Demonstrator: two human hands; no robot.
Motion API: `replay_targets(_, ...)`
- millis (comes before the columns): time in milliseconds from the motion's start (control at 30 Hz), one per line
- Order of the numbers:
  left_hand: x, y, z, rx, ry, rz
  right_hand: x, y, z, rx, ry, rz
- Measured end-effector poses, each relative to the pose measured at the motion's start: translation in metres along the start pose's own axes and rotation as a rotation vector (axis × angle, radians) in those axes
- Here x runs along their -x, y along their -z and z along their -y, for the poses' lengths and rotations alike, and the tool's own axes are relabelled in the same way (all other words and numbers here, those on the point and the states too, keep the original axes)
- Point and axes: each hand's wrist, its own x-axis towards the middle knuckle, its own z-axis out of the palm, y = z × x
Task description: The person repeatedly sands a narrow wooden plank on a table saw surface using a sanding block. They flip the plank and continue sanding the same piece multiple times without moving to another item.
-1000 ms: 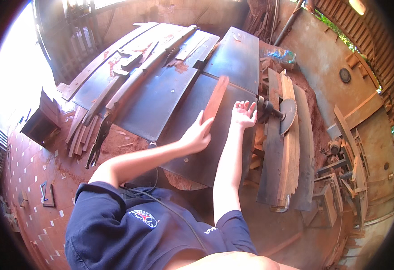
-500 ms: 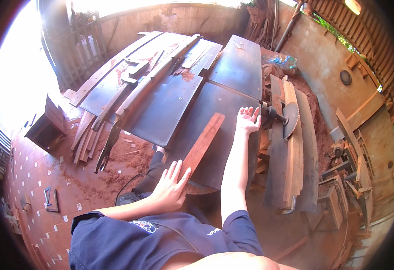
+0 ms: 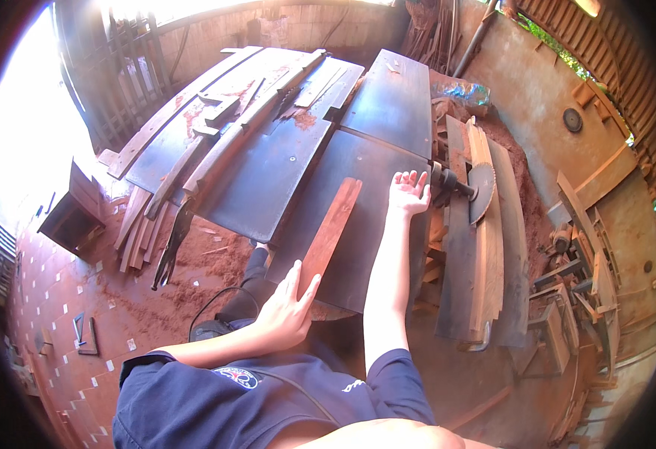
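Note:
My left hand (image 3: 287, 308) is at the near end of a reddish-brown wooden board (image 3: 333, 224), with the end between its thumb and stretched fingers. The board lies lengthwise on a dark flat machine table (image 3: 376, 161), pointing away from me. My right hand (image 3: 409, 192) is raised at the table's right side, palm turned up, fingers loosely curled and apart, with nothing visible in it. Just right of it, a dark shaft (image 3: 451, 182) carries a round toothed saw blade (image 3: 483, 193). From this view I cannot tell whether the blade is turning.
Long planks (image 3: 485, 262) lie beneath and beside the blade. A long wooden bar (image 3: 249, 123) and offcuts rest on the left tabletop (image 3: 268, 179). Sawdust (image 3: 193, 262) covers the floor at left, near a wooden box (image 3: 73, 209). Scrap wood (image 3: 560, 322) is piled at right.
The board's far end has swung slightly left, so it points more directly away from me. My left hand stays at its near end. The whole view has shifted a little.

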Motion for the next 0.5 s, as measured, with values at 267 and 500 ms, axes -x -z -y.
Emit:
replay_targets(267, -0.004, -0.001, 0.003, 0.02, -0.024, -0.012, -0.002, 0.003, 0.001, 0.008, -0.003, 0.012)
replay_targets(500, -0.022, -0.008, 0.011, 0.08, -0.05, -0.034, -0.002, 0.003, 0.001, 0.004, 0.0, 0.007)
